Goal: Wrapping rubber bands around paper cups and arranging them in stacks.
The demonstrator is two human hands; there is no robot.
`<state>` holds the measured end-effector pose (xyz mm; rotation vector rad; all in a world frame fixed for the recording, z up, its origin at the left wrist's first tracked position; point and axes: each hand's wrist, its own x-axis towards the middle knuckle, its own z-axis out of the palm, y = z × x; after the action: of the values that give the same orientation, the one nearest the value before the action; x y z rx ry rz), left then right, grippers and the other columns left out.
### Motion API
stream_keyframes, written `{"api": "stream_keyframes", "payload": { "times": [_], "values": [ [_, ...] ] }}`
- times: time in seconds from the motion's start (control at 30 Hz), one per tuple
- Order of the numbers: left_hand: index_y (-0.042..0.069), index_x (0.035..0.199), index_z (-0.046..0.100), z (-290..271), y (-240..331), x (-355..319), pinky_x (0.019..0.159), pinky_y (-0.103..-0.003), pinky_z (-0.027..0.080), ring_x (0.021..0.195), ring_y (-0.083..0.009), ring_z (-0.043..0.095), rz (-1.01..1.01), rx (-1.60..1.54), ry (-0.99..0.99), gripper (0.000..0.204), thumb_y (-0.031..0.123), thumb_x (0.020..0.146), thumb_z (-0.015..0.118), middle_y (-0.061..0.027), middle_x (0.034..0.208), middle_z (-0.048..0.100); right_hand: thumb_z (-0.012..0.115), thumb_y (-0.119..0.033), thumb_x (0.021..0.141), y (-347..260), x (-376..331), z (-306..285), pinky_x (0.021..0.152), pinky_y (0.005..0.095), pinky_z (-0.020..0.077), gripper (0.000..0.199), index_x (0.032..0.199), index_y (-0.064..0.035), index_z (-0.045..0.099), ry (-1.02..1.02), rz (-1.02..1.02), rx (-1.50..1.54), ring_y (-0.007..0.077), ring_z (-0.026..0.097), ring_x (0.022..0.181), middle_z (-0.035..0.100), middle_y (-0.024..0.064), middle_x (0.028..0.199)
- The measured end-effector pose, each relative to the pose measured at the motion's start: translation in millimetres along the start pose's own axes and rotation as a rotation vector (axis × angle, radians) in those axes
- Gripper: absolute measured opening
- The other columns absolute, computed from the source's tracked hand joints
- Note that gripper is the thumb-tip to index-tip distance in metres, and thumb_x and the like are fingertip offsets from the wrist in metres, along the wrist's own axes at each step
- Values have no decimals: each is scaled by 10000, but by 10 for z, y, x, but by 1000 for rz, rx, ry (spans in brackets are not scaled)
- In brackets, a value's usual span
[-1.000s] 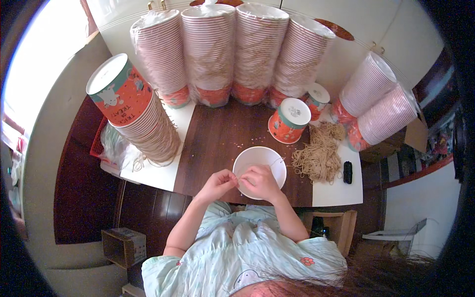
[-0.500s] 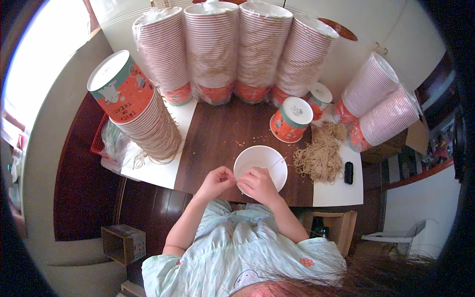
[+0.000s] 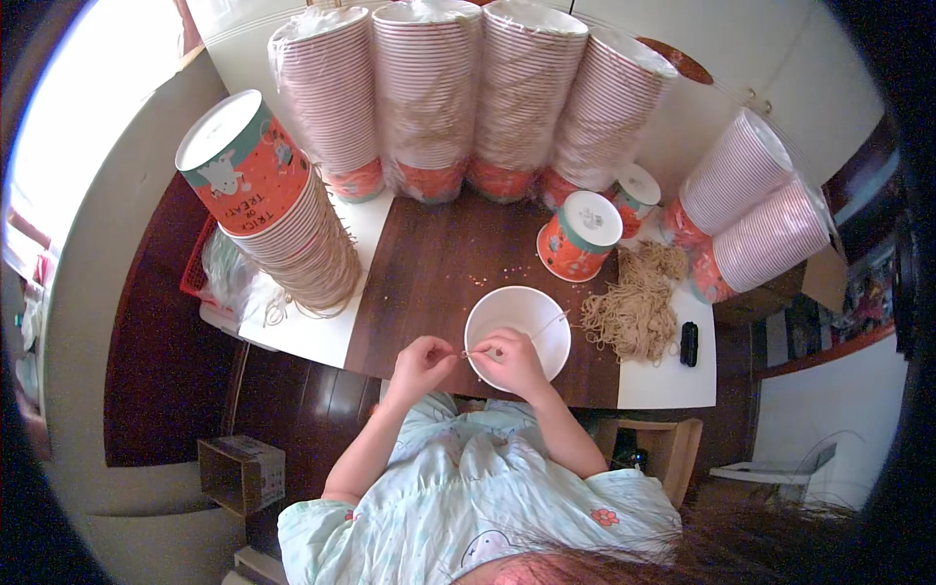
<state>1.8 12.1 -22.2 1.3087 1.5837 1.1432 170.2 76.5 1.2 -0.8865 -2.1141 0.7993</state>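
Observation:
A round paper bucket (image 3: 495, 308), white inside, stands mouth up at the table's near edge. A thin beige cord (image 3: 552, 326) runs from its right rim across the mouth toward my right hand (image 3: 511, 363). My right hand is closed in a pinch on the cord at the near left rim. Just left of the bucket, my left hand (image 3: 425, 367) is closed too, its fingertips pinched at the cord's end, close to the right fingertips. The knuckles cover most of that short piece of cord.
A heap of loose beige cords (image 3: 632, 310) lies right of the bucket, beside a small black object (image 3: 689, 344). An upside-down orange bucket (image 3: 579, 237) stands behind. Tall wrapped stacks of buckets (image 3: 429, 97) line the back. At left leans a bucket stack with cords (image 3: 292, 234).
The fingertips of my two hands have drawn slightly apart, with a bit of cord showing between them. The whole view has shifted slightly.

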Motion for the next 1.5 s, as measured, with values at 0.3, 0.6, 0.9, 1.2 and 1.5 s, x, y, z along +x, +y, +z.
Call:
{"api": "stream_keyframes", "payload": {
  "times": [0.3, 0.6, 0.9, 1.2, 1.5],
  "values": [
    [28, 830, 618, 228, -98, -136, 567, -257, 461, 607, -148, 567, 115, 115, 106, 170, 107, 686, 662, -85, 710, 598, 661, -120, 651, -24, -4, -3, 512, 282, 433, 93, 703, -51, 628, -48, 104, 72, 194, 547, 591, 585, 65, 687],
    [20, 819, 616, 222, 70, -89, 566, -235, 457, 608, -110, 563, 129, -1, 235, 100, 40, 721, 606, -76, 718, 615, 655, -135, 658, 1, -17, -9, 534, 288, 445, 104, 720, -56, 629, -77, 137, 66, 198, 548, 597, 580, 68, 687],
    [2, 823, 600, 237, 13, -45, 579, -208, 443, 643, -68, 541, 105, -169, 114, 81, 19, 746, 579, -35, 738, 606, 658, -143, 657, 5, -7, -22, 549, 286, 455, 117, 720, -51, 622, -76, 154, 71, 201, 561, 617, 587, 69, 699],
    [3, 868, 571, 193, -30, -35, 629, -197, 437, 694, -67, 539, -137, -585, -43, 101, 34, 772, 571, -20, 766, 592, 661, -147, 656, 14, -13, -16, 549, 287, 456, 125, 724, -48, 624, -75, 149, 73, 198, 563, 609, 590, 68, 701],
    [17, 855, 552, 223, 28, -30, 625, -195, 436, 680, -73, 539, -52, -430, 19, 122, 25, 750, 614, -21, 773, 586, 667, -124, 652, 7, -16, -21, 525, 273, 437, 108, 712, -47, 621, -77, 117, 29, 183, 546, 595, 578, 61, 686]
  ]
}}
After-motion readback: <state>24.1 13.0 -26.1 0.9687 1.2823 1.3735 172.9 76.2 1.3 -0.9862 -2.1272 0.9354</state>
